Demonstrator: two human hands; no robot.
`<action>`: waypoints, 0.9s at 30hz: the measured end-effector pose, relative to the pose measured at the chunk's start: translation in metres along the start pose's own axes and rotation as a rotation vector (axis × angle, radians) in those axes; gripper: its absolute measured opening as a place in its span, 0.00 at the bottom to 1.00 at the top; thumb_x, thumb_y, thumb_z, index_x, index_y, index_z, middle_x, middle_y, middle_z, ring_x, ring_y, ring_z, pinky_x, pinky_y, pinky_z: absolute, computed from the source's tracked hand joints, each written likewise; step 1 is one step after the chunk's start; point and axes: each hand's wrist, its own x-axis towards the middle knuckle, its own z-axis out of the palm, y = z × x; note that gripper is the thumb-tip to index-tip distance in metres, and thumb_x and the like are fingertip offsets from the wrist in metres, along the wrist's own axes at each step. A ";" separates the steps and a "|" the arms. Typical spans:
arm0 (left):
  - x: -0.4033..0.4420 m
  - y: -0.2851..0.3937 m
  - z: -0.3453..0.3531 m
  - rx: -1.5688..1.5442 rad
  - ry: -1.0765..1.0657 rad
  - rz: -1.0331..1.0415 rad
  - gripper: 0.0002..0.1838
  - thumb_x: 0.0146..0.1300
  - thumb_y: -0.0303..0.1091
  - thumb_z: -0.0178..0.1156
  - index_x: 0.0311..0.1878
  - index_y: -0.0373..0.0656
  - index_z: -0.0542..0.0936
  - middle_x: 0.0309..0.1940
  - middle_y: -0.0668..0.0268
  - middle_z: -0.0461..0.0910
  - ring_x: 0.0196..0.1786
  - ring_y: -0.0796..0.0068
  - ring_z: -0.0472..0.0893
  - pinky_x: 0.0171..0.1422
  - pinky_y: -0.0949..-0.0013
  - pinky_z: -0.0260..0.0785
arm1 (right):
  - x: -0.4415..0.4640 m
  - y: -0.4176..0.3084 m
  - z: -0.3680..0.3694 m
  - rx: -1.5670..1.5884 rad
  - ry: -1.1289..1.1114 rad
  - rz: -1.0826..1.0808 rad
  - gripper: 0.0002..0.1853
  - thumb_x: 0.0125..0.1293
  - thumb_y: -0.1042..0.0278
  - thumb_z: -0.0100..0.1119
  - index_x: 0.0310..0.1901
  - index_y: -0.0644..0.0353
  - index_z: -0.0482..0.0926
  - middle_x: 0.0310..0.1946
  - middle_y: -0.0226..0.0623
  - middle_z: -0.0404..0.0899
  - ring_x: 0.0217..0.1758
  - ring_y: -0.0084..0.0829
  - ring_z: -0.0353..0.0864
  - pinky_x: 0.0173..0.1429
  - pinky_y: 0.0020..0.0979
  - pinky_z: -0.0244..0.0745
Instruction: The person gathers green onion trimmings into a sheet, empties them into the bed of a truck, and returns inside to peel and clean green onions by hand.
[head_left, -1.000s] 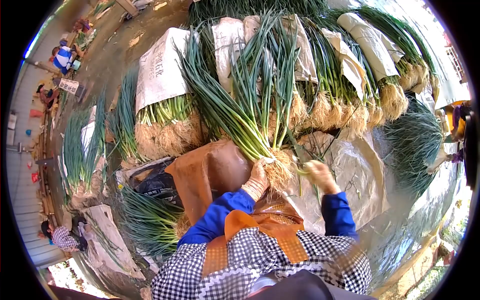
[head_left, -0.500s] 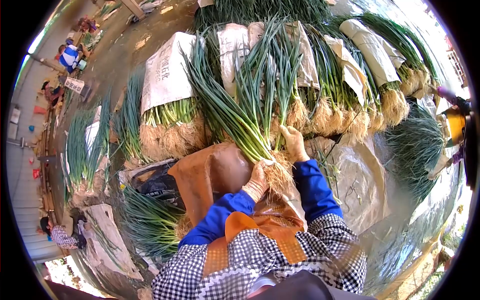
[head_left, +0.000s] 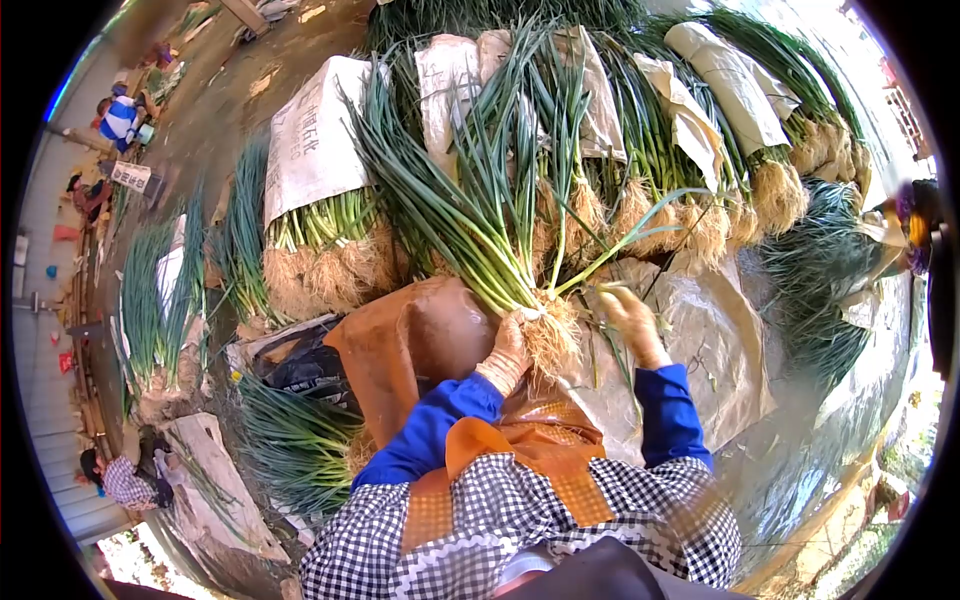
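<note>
A bunch of green onions (head_left: 490, 235) fans upward over the lap, its pale hairy roots at the bottom. My left hand (head_left: 512, 347) is wrapped round the bunch just above the roots. To the right of the roots, my right hand (head_left: 632, 325) is raised with its fingers bent together; something small and pale green shows at the fingertips, too blurred to name. One stalk (head_left: 625, 240) leans out to the right from the bunch. Brown apron material (head_left: 390, 335) lies under the bunch.
Wrapped onion bundles (head_left: 320, 150) stand in a row ahead. Another onion pile (head_left: 295, 445) lies at lower left. A pale sheet (head_left: 715, 340) with loose leaves spreads at right. Loose onions (head_left: 815, 285) lie farther right. A person (head_left: 125, 480) is at far left.
My right hand has moved from the bunch's right side down and right, away from it. One stalk now leans right. My left hand keeps its hold on the bunch.
</note>
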 end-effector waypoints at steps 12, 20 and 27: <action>0.000 0.002 -0.007 0.029 0.071 -0.023 0.06 0.49 0.29 0.51 0.30 0.38 0.74 0.25 0.62 0.76 0.28 0.65 0.77 0.38 0.65 0.74 | 0.051 -0.082 0.039 -0.482 -0.450 -0.485 0.14 0.59 0.52 0.52 0.34 0.55 0.76 0.26 0.42 0.78 0.32 0.40 0.79 0.35 0.37 0.74; 0.002 0.001 -0.014 -0.015 0.055 0.002 0.11 0.50 0.26 0.49 0.37 0.36 0.74 0.31 0.58 0.77 0.34 0.65 0.78 0.42 0.65 0.74 | 0.012 -0.053 -0.016 -0.067 -0.602 -0.314 0.11 0.59 0.59 0.56 0.26 0.56 0.76 0.22 0.36 0.76 0.26 0.34 0.78 0.34 0.31 0.75; 0.017 -0.012 -0.024 0.069 0.113 0.018 0.11 0.52 0.27 0.50 0.38 0.36 0.75 0.32 0.60 0.78 0.35 0.64 0.77 0.45 0.64 0.72 | 0.056 -0.083 0.037 -0.493 -0.021 -0.333 0.18 0.52 0.46 0.61 0.28 0.55 0.77 0.20 0.37 0.78 0.24 0.38 0.78 0.28 0.35 0.73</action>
